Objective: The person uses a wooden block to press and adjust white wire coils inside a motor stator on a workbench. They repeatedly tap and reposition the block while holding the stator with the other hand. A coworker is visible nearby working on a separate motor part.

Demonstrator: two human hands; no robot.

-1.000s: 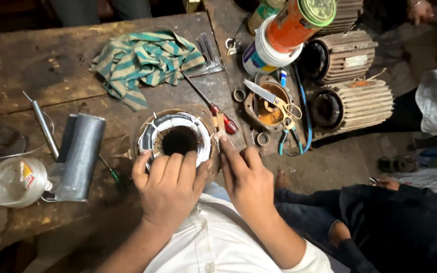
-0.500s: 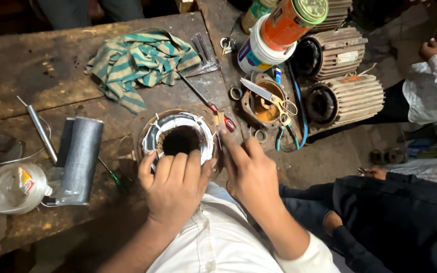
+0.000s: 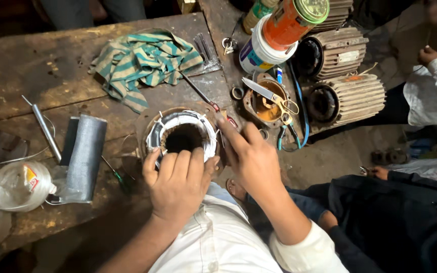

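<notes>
1. At the desk's near edge sits a wound motor stator, bore axis pointing up.
2. Left hand drapes over its near rim, fingers together, pressing the windings.
3. Right hand touches the right rim, fingers slightly spread; both are equally close.
4. Fingertips' exact grip is hard to make out.

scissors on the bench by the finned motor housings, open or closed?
Closed, near enough. The scissors lie flat across a round metal part, blades together as one strip pointing up-left, the yellowish handle loops side by side near the motor housings.
</notes>
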